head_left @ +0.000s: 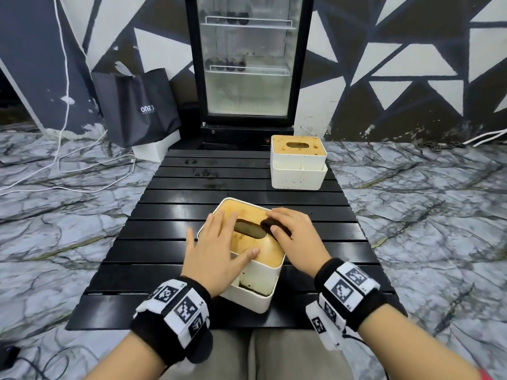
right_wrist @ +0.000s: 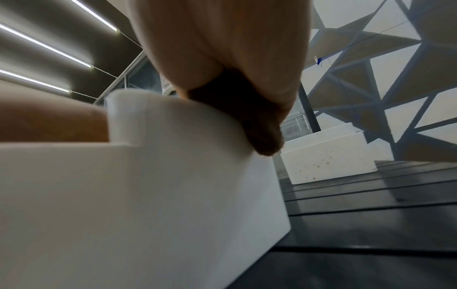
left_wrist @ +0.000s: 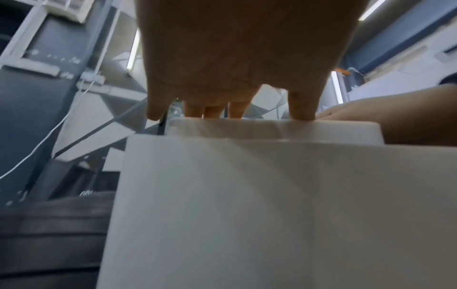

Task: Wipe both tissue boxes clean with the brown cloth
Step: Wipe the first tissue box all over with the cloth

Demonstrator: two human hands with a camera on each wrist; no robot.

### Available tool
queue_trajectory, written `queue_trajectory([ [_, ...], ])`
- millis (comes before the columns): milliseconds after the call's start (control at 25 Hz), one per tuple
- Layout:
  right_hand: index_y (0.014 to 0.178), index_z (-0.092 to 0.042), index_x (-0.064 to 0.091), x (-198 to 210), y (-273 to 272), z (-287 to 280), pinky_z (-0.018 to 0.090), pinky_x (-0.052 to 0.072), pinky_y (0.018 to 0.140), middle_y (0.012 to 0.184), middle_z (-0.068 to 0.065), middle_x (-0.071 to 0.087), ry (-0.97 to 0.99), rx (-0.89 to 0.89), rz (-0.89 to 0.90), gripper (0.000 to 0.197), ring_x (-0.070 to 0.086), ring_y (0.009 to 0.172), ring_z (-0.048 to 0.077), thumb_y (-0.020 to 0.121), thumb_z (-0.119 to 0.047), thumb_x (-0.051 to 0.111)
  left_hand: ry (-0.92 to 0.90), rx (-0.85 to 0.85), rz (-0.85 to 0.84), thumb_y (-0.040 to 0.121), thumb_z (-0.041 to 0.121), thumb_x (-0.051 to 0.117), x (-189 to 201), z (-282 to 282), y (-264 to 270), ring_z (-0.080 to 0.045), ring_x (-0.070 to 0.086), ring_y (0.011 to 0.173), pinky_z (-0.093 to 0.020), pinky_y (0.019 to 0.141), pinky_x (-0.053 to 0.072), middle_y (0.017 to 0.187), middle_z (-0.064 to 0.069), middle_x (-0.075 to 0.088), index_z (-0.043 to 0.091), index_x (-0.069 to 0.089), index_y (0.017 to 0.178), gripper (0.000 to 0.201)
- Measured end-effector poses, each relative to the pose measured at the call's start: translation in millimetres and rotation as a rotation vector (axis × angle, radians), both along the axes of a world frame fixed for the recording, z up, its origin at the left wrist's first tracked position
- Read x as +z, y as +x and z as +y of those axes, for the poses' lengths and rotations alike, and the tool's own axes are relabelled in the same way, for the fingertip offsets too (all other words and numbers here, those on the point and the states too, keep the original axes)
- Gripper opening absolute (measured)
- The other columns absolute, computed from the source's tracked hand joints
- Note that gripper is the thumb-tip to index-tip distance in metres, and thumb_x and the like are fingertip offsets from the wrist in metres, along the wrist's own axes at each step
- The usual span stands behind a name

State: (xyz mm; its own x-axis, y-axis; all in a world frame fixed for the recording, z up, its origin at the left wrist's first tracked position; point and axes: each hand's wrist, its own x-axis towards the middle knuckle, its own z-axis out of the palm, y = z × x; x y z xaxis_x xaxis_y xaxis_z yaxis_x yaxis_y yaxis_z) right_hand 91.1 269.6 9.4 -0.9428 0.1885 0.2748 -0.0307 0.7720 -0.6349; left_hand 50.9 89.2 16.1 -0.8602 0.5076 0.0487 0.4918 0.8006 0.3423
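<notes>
A white tissue box [head_left: 253, 286] with a wooden lid [head_left: 270, 250] stands near the front of the black slatted table [head_left: 164, 237]. My left hand [head_left: 216, 248] lies flat on the lid's left side, fingers straight [left_wrist: 303, 107] above the box's white wall [left_wrist: 247, 195]. My right hand [head_left: 295, 233] holds a dark brown cloth [head_left: 275, 227] and presses it on the lid's right edge by the oval slot. In the right wrist view the cloth [right_wrist: 249, 115] is bunched under my palm against the box [right_wrist: 148, 185]. A second tissue box [head_left: 298, 163], speckled with brown spots [right_wrist: 326, 164], sits at the table's far right.
A glass-door fridge [head_left: 247, 64] stands behind the table. A black shopping bag [head_left: 140, 105] leans at its left, and white cables [head_left: 68, 165] trail over the marble floor. Dark smudges [head_left: 203, 171] mark the far slats of the table.
</notes>
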Motion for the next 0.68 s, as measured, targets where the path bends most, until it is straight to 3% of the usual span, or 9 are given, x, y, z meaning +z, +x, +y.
queue_trajectory([
  [80, 0.126, -0.021, 0.052, 2, 7, -7, 0.018, 0.016, 0.103, 0.132, -0.004, 0.050, 0.000, -0.037, -0.008, 0.035, 0.032, 0.125, 0.019, 0.092, -0.018, 0.049, 0.004, 0.005, -0.091, 0.067, 0.085, 0.021, 0, -3, -6, -0.012, -0.009, 0.146, -0.052, 0.114, -0.006, 0.159, 0.009, -0.006, 0.035, 0.005, 0.149, 0.097],
  [160, 0.129, -0.022, 0.049, 8, 16, -10, 0.015, 0.014, 0.099, 0.135, -0.006, 0.047, 0.023, -0.008, -0.049, 0.036, 0.031, 0.125, 0.018, 0.093, -0.020, 0.047, 0.018, 0.031, -0.152, 0.082, 0.071, 0.040, 3, -10, -18, -0.013, -0.014, 0.145, -0.053, 0.113, -0.010, 0.158, 0.008, -0.012, 0.038, 0.005, 0.148, 0.082],
  [360, 0.134, -0.028, 0.042, 22, 49, -25, 0.018, 0.017, 0.103, 0.140, -0.012, 0.041, 0.104, 0.150, -0.151, 0.039, 0.029, 0.119, 0.014, 0.095, -0.024, 0.044, 0.075, 0.133, -0.222, 0.083, 0.060, 0.051, 8, -27, -35, -0.016, -0.010, 0.146, -0.055, 0.113, -0.010, 0.159, 0.004, -0.006, 0.037, 0.017, 0.148, 0.077],
  [440, 0.133, -0.029, 0.043, 26, 56, -28, 0.019, 0.018, 0.103, 0.140, -0.013, 0.040, 0.126, 0.237, -0.195, 0.039, 0.031, 0.117, 0.014, 0.095, -0.025, 0.044, 0.101, 0.194, -0.170, 0.083, 0.058, 0.054, 9, -31, -40, -0.019, 0.001, 0.147, -0.054, 0.115, -0.002, 0.159, 0.001, 0.004, 0.035, 0.020, 0.147, 0.076],
  [560, 0.126, -0.029, 0.051, 32, 54, -26, 0.021, 0.023, 0.104, 0.136, -0.011, 0.044, 0.072, 0.274, -0.153, 0.035, 0.037, 0.120, 0.013, 0.091, -0.023, 0.050, 0.105, 0.230, -0.047, 0.089, 0.056, 0.046, 12, -28, -31, -0.025, 0.028, 0.139, -0.048, 0.111, 0.025, 0.153, -0.002, 0.027, 0.026, 0.023, 0.147, 0.069],
  [680, 0.114, -0.025, 0.059, 28, 39, -27, 0.019, 0.029, 0.102, 0.129, -0.008, 0.044, -0.038, 0.218, -0.024, 0.029, 0.042, 0.119, 0.008, 0.085, -0.020, 0.059, 0.179, 0.272, -0.160, 0.086, 0.058, 0.047, 9, -14, -15, -0.029, 0.044, 0.126, -0.045, 0.100, 0.039, 0.139, -0.005, 0.044, 0.022, 0.028, 0.139, 0.067],
])
